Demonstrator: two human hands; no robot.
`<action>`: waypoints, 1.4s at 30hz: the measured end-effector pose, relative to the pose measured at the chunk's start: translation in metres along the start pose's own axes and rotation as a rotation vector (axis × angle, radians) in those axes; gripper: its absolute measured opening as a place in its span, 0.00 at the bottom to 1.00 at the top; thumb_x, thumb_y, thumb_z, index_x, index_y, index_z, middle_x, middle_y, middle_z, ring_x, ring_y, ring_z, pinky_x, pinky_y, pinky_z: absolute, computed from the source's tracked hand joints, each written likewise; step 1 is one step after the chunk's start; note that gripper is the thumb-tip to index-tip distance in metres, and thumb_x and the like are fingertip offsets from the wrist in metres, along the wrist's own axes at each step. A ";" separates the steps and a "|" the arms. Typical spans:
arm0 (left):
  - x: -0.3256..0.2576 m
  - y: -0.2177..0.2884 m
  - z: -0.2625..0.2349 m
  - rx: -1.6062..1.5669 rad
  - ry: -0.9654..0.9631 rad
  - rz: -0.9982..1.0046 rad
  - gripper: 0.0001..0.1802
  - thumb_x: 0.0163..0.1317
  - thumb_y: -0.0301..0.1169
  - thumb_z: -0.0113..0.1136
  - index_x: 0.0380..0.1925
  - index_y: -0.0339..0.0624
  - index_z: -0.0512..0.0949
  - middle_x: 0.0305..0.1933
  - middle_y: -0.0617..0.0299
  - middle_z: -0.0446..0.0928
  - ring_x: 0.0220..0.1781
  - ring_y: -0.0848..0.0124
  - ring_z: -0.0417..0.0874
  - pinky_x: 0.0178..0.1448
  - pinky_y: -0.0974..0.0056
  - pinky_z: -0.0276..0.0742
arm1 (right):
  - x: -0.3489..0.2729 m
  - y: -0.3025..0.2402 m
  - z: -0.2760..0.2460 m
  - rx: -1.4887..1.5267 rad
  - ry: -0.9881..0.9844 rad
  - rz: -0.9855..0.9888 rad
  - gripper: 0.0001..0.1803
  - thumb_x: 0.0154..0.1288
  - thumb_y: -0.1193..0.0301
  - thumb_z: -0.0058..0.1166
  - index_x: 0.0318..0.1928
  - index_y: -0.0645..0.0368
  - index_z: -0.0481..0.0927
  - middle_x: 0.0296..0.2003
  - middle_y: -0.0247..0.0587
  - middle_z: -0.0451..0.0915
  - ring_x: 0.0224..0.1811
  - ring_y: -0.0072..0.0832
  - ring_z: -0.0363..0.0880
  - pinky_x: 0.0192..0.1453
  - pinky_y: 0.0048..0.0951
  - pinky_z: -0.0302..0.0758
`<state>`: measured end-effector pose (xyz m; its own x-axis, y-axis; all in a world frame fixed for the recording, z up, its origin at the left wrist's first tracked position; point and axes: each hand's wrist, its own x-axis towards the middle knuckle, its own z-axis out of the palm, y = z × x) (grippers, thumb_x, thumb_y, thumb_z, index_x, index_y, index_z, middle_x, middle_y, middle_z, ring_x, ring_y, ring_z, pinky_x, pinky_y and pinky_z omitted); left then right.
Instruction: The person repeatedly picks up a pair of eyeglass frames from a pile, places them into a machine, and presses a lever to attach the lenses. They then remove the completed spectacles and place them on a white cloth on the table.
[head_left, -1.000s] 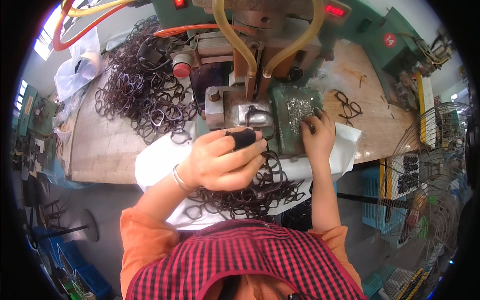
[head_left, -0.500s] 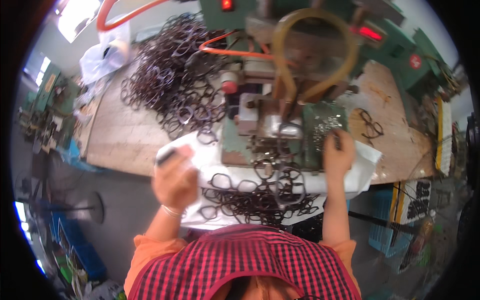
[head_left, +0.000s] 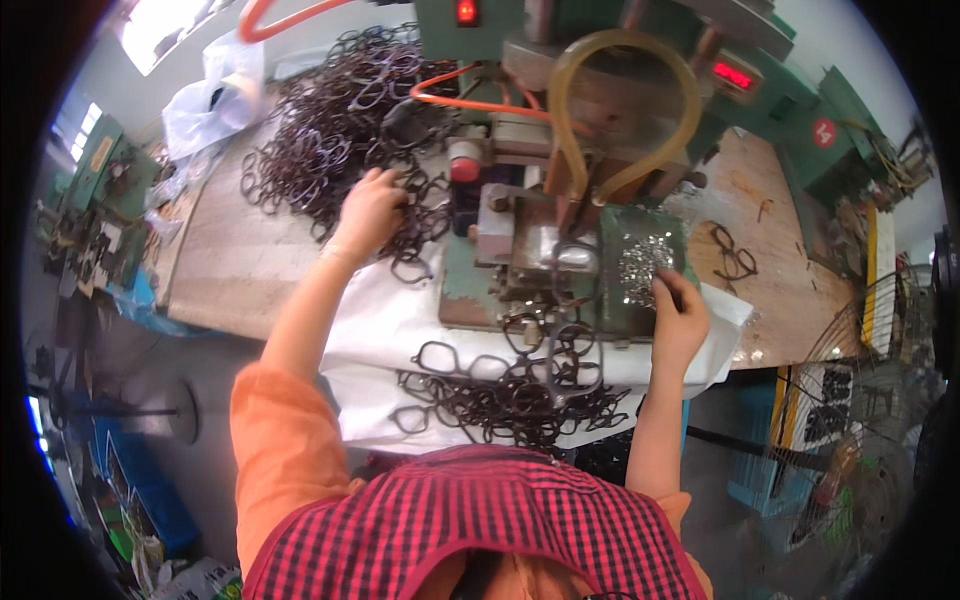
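Note:
My left hand [head_left: 368,212] reaches out to the big heap of dark eyeglass frames [head_left: 330,130] at the back left of the wooden bench, fingers curled down onto frames at its near edge. My right hand [head_left: 678,318] rests at the green tray of small shiny metal parts [head_left: 642,262], fingertips pinched at them. Between both hands stands the green press machine [head_left: 540,230] with one frame on its fixture. A second pile of dark frames [head_left: 510,385] lies on white cloth [head_left: 390,330] in front of me.
A yellowish hose loop [head_left: 620,110] and an orange hose [head_left: 300,12] hang over the machine. A lone pair of frames [head_left: 733,255] lies on the bench [head_left: 230,270] at right. A white plastic bag [head_left: 215,90] sits far left, a wire fan guard [head_left: 880,400] at right.
My left hand has gone from the machine, down past the cloth, and out to the far-left heap of frames. My right hand has stayed at the tray of small parts.

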<state>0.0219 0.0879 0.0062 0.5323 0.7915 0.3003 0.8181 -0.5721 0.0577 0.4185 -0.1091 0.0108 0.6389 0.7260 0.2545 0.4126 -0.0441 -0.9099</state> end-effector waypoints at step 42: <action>0.030 0.157 -0.118 -1.449 0.925 0.153 0.07 0.72 0.22 0.54 0.46 0.33 0.70 0.40 0.47 0.82 0.39 0.60 0.87 0.45 0.56 0.89 | -0.035 -0.117 0.078 0.982 -0.238 0.206 0.24 0.62 0.81 0.64 0.58 0.69 0.72 0.41 0.42 0.85 0.45 0.21 0.80 0.53 0.21 0.75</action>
<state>0.1406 -0.0038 0.1364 -0.1361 0.6371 0.7587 -0.3469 -0.7480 0.5658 0.2977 -0.0756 0.0825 0.4479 0.8897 0.0888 -0.4709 0.3191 -0.8225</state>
